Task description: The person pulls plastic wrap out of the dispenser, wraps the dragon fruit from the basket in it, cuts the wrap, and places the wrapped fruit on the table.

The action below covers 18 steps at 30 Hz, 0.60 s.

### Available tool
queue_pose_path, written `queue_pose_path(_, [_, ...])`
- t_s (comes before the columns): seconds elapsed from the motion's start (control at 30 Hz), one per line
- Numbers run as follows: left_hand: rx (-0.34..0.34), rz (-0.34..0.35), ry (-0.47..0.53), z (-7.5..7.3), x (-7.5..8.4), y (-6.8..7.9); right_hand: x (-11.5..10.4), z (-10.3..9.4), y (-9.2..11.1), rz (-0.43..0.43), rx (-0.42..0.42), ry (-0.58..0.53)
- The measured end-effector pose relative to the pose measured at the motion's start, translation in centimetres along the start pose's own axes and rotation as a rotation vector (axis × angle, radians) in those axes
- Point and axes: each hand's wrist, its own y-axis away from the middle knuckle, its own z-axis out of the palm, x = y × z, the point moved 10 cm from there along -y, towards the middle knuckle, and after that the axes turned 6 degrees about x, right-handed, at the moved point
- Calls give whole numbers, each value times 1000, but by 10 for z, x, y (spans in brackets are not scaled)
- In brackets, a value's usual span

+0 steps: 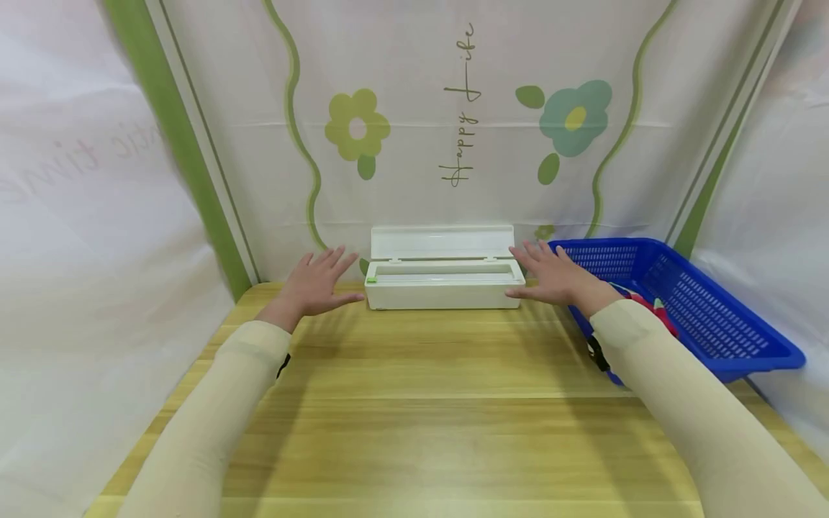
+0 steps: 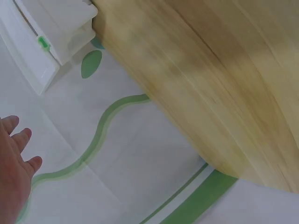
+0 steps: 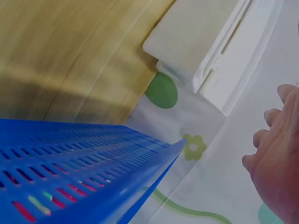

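While both arms are reaching forward over the pale wooden surface (image 1: 414, 403), a person's left hand (image 1: 317, 282) and right hand (image 1: 550, 277) are flanking a white rectangular plastic box with its hinged lid standing open (image 1: 443, 277). That white box is sitting at the surface's far edge, close against the flower-printed white backdrop cloth (image 1: 414, 108), with a small green tab (image 1: 371, 279) showing at its left end. Left hand's fingers are spreading straight, gripping nothing, just beside the box's left end without clearly touching it. Right hand's fingers are likewise lying extended and empty, its fingertips at the box's right end; whether they are touching cannot be told. A blue perforated plastic basket (image 1: 712, 309) is resting at the surface's far right corner, just beside the right hand, holding some red and multicoloured item (image 1: 650, 306) too hidden to identify. Cream sleeves (image 1: 214, 403) are covering both forearms.
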Motion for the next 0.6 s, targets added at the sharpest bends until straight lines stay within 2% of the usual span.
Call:
queue_pose_path(0.23, [51,11,7,-9,0,-5,-2,-6,-6,8,9,-16])
queue_pose_path(0.6, [92,-7,46,-12,1,-14,-5,-13,-13,18,64,-68])
